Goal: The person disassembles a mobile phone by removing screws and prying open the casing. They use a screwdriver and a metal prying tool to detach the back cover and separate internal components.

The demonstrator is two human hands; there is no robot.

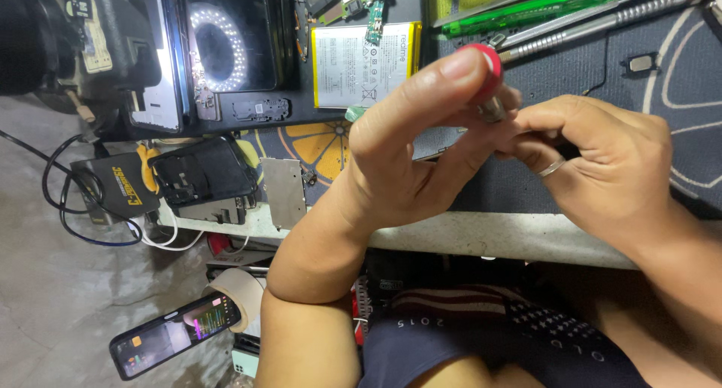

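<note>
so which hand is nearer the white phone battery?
Left. The left hand is just below-right of the phone battery, nearly overlapping its lower corner; the right hand sits further right, beyond the red-capped tool.

Bright, even light; a ring of lights glares on the dark phone screen (226,38) far left; near hands slightly blurry.

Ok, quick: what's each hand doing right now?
Left hand: closed, fingertips on the red-capped tool, likely a small screwdriver.
Right hand: closed, pinching the tool's metal shaft; whatever sits at the tip is hidden.
</note>
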